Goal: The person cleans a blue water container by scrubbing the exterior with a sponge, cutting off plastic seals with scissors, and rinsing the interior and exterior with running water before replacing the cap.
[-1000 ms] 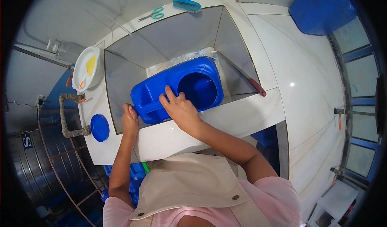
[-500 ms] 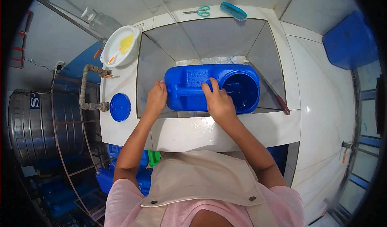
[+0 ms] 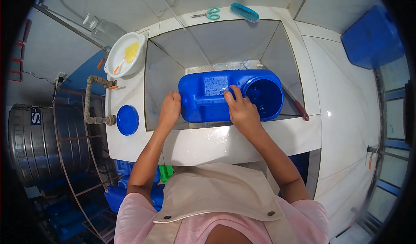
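Note:
A large blue plastic jerrycan (image 3: 208, 94) lies on its side in a deep tiled sink (image 3: 225, 40), its wide round mouth (image 3: 264, 97) facing up at the right. My left hand (image 3: 170, 109) presses against the can's left end. My right hand (image 3: 241, 109) lies flat on the can's top side, fingers spread, just left of the mouth. Neither hand holds a separate object.
A round blue lid (image 3: 127, 120) lies on the white ledge at left, beside a pipe (image 3: 93, 101). A white bowl (image 3: 125, 54) with a yellow sponge sits at the sink's back left. Scissors (image 3: 209, 13) and a blue brush (image 3: 244, 12) lie on the back ledge. A steel tank (image 3: 34, 144) stands far left.
The view has swung so the sink sits more centred. The jerrycan has turned level, and my right hand has slid from near the mouth onto the can's flat side.

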The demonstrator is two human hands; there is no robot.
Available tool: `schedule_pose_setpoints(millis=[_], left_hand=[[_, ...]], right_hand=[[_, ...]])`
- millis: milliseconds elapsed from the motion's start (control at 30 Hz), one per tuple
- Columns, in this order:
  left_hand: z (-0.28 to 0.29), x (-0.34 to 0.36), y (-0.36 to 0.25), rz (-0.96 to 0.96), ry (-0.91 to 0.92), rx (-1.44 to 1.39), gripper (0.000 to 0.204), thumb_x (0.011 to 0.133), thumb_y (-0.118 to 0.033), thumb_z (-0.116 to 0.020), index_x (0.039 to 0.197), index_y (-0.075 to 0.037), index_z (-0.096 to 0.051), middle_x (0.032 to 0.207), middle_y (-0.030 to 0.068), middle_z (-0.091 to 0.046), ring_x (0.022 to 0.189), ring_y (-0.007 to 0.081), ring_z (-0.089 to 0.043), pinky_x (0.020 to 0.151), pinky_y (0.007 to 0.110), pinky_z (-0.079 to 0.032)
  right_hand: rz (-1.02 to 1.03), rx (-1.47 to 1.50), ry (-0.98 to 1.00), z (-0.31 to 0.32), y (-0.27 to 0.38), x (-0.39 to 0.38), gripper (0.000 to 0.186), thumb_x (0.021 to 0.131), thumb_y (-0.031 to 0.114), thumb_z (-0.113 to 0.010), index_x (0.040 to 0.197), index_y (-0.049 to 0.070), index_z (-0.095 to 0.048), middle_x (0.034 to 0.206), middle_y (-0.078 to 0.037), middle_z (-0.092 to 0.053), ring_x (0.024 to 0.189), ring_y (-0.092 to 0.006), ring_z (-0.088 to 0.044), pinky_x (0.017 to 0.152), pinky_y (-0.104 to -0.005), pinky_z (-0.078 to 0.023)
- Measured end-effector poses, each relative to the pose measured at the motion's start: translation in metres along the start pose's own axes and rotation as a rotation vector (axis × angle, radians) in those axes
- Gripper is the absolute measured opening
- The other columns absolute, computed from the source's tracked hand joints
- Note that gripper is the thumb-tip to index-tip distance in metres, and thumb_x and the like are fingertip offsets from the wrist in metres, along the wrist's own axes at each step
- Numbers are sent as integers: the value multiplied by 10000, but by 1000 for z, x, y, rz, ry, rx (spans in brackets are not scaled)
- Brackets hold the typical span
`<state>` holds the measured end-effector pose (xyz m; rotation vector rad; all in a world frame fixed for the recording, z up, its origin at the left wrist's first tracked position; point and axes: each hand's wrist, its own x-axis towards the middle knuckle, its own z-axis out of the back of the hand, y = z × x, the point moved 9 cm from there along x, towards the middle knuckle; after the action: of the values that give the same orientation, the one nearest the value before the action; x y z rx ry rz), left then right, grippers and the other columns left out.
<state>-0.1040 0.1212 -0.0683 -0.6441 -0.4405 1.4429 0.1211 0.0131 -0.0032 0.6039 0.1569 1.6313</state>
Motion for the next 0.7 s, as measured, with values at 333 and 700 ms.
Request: schedule_pose_setpoints(millis=[333,700], left_hand=[[-4,-8,9,284,129,-241,412,943,-354,-284,836,-7,-478,570,104,-482,443,227,-488,392,388,-398],[5,-39,-71,-463,116,134,260,927,-180,-503,1032,51,-444,1023,300,-536,893,429,-553,757,466,-451]], right_hand=[[-50,-33,48,-8,-1,0,431,742,41,-607,1154,79,-488,1255,-158,-447,770,-322,-614,620,-386,-547],[-15,-36,0,1,-7,-4,375,758,59,-572,1124,87,-493,1222,-172,-480,728,-328,-627,555,-386,-553]])
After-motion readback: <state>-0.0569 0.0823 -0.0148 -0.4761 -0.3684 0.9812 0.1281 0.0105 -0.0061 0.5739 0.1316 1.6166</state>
